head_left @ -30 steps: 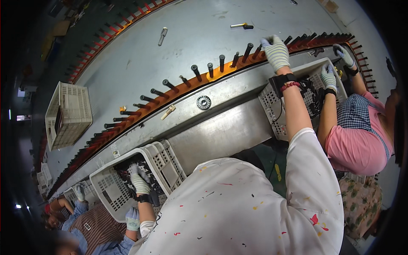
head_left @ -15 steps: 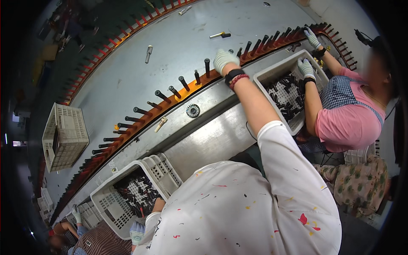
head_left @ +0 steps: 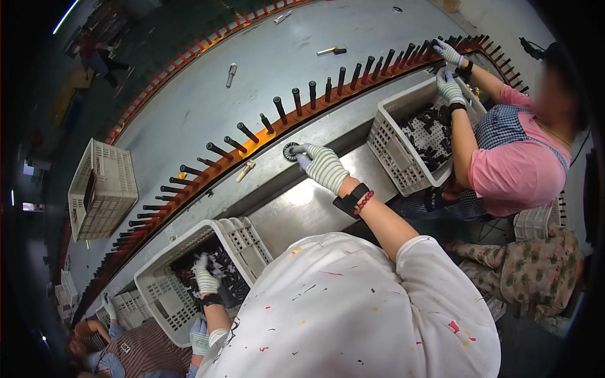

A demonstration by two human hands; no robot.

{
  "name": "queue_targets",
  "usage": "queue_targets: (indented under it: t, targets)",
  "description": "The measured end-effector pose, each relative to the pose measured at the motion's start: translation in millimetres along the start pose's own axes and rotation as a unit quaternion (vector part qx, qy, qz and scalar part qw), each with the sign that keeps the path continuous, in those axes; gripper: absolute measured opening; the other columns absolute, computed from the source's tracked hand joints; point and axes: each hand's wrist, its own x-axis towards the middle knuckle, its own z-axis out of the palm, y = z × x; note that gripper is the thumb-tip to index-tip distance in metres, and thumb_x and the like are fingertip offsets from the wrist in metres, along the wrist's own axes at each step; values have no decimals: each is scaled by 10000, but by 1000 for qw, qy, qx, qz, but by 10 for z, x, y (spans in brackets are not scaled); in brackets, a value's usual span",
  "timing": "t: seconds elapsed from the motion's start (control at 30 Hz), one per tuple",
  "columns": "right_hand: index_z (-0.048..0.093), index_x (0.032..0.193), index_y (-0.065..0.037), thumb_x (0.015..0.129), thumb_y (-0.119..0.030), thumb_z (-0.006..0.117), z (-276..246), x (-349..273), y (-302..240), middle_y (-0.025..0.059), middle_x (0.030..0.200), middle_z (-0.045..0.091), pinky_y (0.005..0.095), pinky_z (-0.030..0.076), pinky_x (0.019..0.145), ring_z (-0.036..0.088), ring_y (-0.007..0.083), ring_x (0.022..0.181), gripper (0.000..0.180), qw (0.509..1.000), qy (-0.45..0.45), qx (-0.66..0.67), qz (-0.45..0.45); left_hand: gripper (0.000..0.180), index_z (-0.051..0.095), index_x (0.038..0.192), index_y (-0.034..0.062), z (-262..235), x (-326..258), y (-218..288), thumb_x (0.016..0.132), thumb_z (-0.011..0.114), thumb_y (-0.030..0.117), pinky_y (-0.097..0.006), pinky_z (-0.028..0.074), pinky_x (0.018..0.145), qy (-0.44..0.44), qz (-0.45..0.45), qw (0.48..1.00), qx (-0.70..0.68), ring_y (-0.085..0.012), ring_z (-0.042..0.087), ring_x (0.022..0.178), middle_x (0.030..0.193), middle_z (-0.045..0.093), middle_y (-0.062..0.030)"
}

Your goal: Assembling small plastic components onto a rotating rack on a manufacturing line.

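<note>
1. Black tubular pieces [head_left: 236,288] are heaped in the white perforated crate [head_left: 156,286] on the near left.
2. Left hand [head_left: 205,277], in a striped glove, is down in that heap. It's blurry, so can't tell if it's gripping anything.
3. Right hand [head_left: 324,169], same glove type, has thumb and fingers slightly apart, right by the dark slotted disc [head_left: 288,152] on the metal ledge. Can't tell if they're touching, tbh.
4. Pale fitting [head_left: 246,171] lies left of the disc.
5. Just beyond, black-topped pegs [head_left: 312,94] line the curved orange track [head_left: 252,150].
6. Over on the right, a co-worker's gloved hand [head_left: 449,88] is at another crate [head_left: 386,150].
</note>
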Motion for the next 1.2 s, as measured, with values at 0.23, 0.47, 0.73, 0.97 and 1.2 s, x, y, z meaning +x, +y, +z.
queue_targets:
  t: [0.23, 0.47, 0.73, 0.97, 1.2]
  targets:
    - [613, 1054, -34, 861, -302, 553, 225, -259, -744, 199, 928, 646, 365, 487, 767, 630, 301, 871, 336, 972, -188, 88, -111, 316, 526, 1154, 137, 897, -979, 872, 883, 609, 276, -140, 248, 384, -294, 135, 937, -135, -34, 388, 530, 852, 568, 2]
    - [583, 1089, -19, 876, -282, 580, 251, -399, -767, 134, 923, 640, 306, 488, 753, 617, 227, 827, 338, 968, -220, 118, -33, 398, 459, 1270, 64, 2410, -1270, 328, 918, 553, 223, -151, 295, 376, -355, 124, 926, -7, -23, 422, 519, 808, 537, 16]
    - [582, 1002, -29, 834, -58, 565, -313, -541, -439, 115, 868, 609, 313, 482, 741, 606, 203, 798, 172, 989, 7, 127, -76, 351, 503, 1179, 62, 3078, -1216, 8, 913, 559, 284, -164, 328, 408, -390, -51, 912, -116, -65, 470, 581, 807, 560, -30]
    - [593, 1066, -35, 840, 30, 569, -1550, 661, 349, 61, 955, 628, 254, 471, 818, 578, 131, 889, 236, 934, 327, 117, -82, 329, 515, 1099, 54, 3186, -1250, -70, 921, 536, 331, -168, 336, 409, -391, -42, 919, 5, -66, 461, 559, 771, 540, -28]
    - [593, 1101, -79, 849, -13, 572, -1527, 1411, 768, 108, 945, 663, 276, 492, 783, 634, 189, 846, 261, 961, 251, -60, -98, 300, 538, 1036, 68, 3182, -1276, -90, 917, 544, 344, -165, 316, 393, -352, -37, 935, 14, -52, 443, 527, 752, 541, -25]
